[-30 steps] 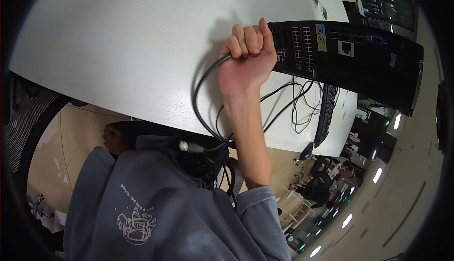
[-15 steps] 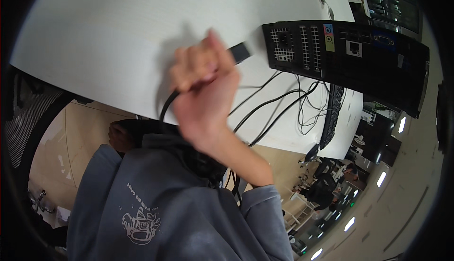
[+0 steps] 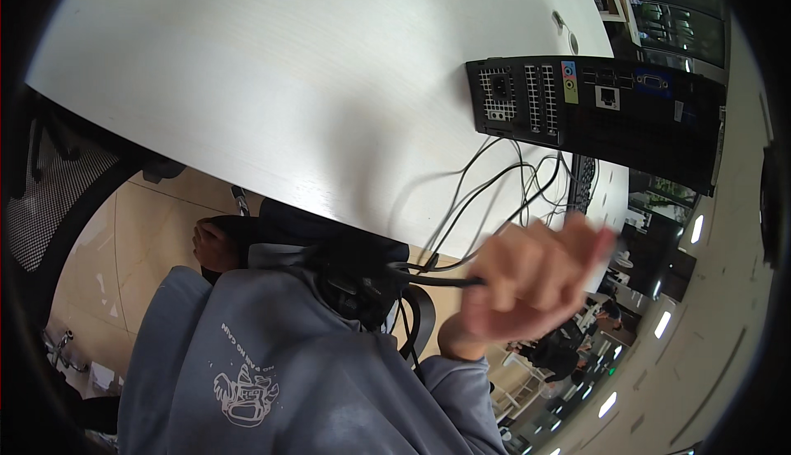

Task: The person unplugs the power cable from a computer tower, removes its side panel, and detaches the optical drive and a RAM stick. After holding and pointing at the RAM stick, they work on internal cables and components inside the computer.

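My right hand (image 3: 531,282), smeared by motion, is raised past the table's front edge at the right. It is closed around a thick black cable (image 3: 437,279), which runs left toward my lap; the plug end is hidden or blurred. Beyond it, a black desktop computer case (image 3: 651,130) stands on the white table (image 3: 272,68), its back panel of vents and ports toward me. Thin black cables (image 3: 470,200) lie in loops in front of the case. My left hand (image 3: 216,245) rests low beside my lap, fingers loosely apart and seemingly holding nothing.
A black keyboard (image 3: 583,182) lies behind the case, partly hidden. A small object with a thin cord (image 3: 568,31) lies near the table's far edge. To the left stands a black mesh chair (image 3: 62,191). People (image 3: 564,348) sit farther off at the right.
My right hand has swung from over the table, left of the case, to the right and nearer me, with the cable still in it. The black plug no longer shows. My left hand stays put.
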Demonstrator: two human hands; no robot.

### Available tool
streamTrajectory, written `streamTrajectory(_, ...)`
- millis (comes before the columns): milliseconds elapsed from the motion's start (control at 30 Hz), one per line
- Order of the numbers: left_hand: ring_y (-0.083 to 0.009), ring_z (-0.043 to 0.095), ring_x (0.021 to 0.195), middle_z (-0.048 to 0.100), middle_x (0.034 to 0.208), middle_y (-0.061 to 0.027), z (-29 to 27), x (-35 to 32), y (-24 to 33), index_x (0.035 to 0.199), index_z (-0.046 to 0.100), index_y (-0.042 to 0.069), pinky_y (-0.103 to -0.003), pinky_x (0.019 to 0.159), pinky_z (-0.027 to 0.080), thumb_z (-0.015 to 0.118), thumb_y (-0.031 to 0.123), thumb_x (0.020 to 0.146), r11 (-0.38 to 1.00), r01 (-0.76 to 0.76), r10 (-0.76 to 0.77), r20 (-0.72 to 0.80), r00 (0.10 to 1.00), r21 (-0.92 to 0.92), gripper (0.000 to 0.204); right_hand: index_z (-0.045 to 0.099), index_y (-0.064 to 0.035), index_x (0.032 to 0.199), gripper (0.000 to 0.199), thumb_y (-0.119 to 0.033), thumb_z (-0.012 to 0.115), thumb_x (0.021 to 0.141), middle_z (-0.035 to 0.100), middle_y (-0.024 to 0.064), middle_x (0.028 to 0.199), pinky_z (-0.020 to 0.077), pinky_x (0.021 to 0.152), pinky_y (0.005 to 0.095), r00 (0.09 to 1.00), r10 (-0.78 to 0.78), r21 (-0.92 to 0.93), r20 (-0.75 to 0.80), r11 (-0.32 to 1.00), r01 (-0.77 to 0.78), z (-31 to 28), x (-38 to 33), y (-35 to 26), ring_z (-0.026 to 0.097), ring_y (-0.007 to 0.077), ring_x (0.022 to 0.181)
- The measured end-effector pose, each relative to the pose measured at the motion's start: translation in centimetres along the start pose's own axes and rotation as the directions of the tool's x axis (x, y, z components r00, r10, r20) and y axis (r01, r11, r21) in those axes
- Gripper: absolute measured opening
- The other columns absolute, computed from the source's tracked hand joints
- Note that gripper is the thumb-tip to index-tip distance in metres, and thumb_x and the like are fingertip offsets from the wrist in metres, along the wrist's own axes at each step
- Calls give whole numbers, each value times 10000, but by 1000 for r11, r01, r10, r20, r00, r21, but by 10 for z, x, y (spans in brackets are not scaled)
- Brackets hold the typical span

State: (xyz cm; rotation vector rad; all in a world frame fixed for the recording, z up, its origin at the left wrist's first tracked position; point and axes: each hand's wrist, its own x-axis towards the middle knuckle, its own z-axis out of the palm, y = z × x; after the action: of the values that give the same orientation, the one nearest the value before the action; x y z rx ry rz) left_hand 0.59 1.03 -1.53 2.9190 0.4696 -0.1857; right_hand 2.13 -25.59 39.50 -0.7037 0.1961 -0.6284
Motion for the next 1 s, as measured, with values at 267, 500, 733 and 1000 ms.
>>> streamTrajectory(267, -331, 631, 956, 647, 1003, -108, 4, -1, 2, 997, 615, 100, -497, 769, 476, 323, 301, 1012, 1000, 19, -19, 48, 999, -16, 354, 381, -126, 616, 425, -238, 455, 1020, 427, 10, 566, 283, 389, 237, 645, -693, -260, 320, 591, 764, -27, -6, -150, 301, 86, 467)
streamTrajectory(500, -334, 627, 972, 645, 1014, -110, -4, 5, 2, 1004, 598, 98, -500, 777, 477, 304, 317, 1017, 1000, 1, -2, 40, 999, 24, 367, 482, -54, 723, 606, -567, 363, 1024, 457, 100, 676, 311, 504, 297, 770, -626, -869, 123, 306, 389, -74, -22, -339, 327, 150, 568)
streamTrajectory(733, -341, 626, 978, 644, 1016, -117, 9, 3, -9, 1011, 586, 91, -510, 784, 478, 300, 322, 1022, 1000, -8, 8, 51, 999, 0, 368, 586, 56, 1097, 651, -568, 428, 1005, 665, 162, 1005, 548, 664, 259, 494, -808, -906, 322, -113, 407, -140, -27, -563, 617, 165, 759)
streamTrajectory(1000, -344, 631, 980, 652, 1032, -114, 13, 0, -9, 1041, 592, 91, -514, 788, 480, 300, 324, 1027, 999, -33, 34, 34, 999, -31, 374, 475, 95, 1332, 437, -161, 578, 993, 605, 199, 1292, 525, 1015, 297, 834, -546, -596, -81, 697, 398, -282, -36, -591, 624, 249, 1139)
